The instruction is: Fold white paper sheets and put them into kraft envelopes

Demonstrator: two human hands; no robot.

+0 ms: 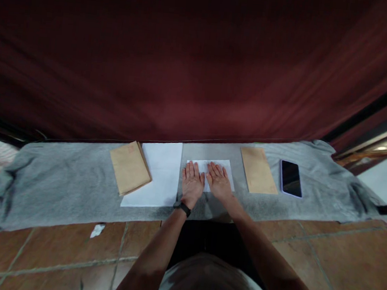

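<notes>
Small white paper [203, 166]: on the worktop [68, 182], directly under both hands; long axis roughly left-right, across the line of the fingers. Whether folded or single-layer, can't tell.
Left hand [193, 181]: palm down, fingers straight, on left part of small white paper; grasping nothing.
Right hand [218, 181]: also palm down, fingers spread a bit, on middle to right part; grasping nothing.
Nearer hand: neither, both on the paper; thumbs point toward each other, strip of paper visible between.
Covering the paper: the hands themselves hide much of it; top edge and right corner visible.
White sheet [162, 178]: larger, just left of left hand, long axis running away from the person.
Brown stack [129, 168]: envelope-like, tilted, overlapping left part of white sheet.
Single brown piece [259, 170]: right of right hand, apart from small white paper, slanted.
Phone [291, 178]: face up, just right of single brown piece.
Worktop cover: grey cloth, wrinkled toward both ends.
Far side: dark red hanging fabric [200, 81] behind worktop.
Left wrist: dark watch [182, 207].
</notes>
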